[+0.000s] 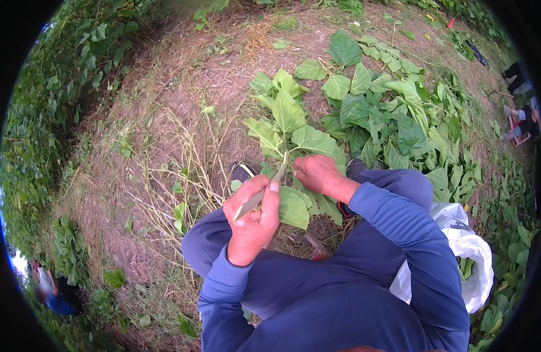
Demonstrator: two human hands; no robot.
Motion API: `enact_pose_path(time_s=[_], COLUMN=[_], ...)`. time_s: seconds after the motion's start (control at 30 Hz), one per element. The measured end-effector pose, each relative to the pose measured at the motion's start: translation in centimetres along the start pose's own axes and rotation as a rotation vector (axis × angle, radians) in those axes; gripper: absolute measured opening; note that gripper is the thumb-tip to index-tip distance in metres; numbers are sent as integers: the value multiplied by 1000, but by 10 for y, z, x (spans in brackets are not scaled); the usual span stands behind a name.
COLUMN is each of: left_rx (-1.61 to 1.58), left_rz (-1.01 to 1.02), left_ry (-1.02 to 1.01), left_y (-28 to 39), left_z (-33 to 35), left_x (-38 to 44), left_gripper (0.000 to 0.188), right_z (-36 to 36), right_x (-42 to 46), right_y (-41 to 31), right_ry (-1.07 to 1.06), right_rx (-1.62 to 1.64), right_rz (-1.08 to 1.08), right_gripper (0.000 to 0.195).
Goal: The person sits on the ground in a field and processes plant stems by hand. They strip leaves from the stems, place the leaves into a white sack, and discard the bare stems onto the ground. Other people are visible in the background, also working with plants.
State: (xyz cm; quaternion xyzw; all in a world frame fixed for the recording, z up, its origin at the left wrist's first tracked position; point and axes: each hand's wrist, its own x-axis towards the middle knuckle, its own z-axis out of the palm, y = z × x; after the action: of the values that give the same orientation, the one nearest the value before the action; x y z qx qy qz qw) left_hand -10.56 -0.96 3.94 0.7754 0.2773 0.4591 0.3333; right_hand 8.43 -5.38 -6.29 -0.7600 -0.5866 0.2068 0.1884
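My left hand point(252, 215) is closed around the lower part of a leafy branch point(279, 171), whose pale slanted end sticks out below the thumb. Broad green leaves point(289, 114) spread from the branch's far end. To its right, my right hand point(321, 174) has its fingers curled in on leaves close to the stem; the fingertips are partly hidden. More leaves point(294, 207) hang below and between both hands, over my lap. A heap of loose green leaves point(402, 127) lies on the ground beyond my right knee.
Bare, mostly leafless branches point(182, 158) lie by my left knee. A white sack point(477, 264) with green leaves inside stands at my right side. Dense foliage point(41, 145) rises at the left. One person point(61, 303) is at the lower left, another point(523, 119) at the right edge.
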Motion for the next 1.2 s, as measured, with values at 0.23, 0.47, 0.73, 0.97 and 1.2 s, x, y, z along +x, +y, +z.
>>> enact_pose_path(time_s=[0.23,0.47,0.73,0.97,1.2], left_rx=[-3,-1,-38,-30,-4], left_rz=[16,11,69,42,57], left_ry=[-16,-25,-12,-22,-24], left_y=[0,0,-4,-3,1], left_z=[0,1,4,4,1], left_x=[0,-2,-3,-3,-2], left_gripper=[7,9,7,8,8], right_z=[5,6,5,7,3], right_x=[1,-1,-1,-1,-2], right_y=[4,3,3,3,3], right_ry=[12,-6,-16,-43,-32], right_rx=[54,40,56,19,34], right_rz=[17,33,36,49,81], right_gripper=[16,18,20,20,20])
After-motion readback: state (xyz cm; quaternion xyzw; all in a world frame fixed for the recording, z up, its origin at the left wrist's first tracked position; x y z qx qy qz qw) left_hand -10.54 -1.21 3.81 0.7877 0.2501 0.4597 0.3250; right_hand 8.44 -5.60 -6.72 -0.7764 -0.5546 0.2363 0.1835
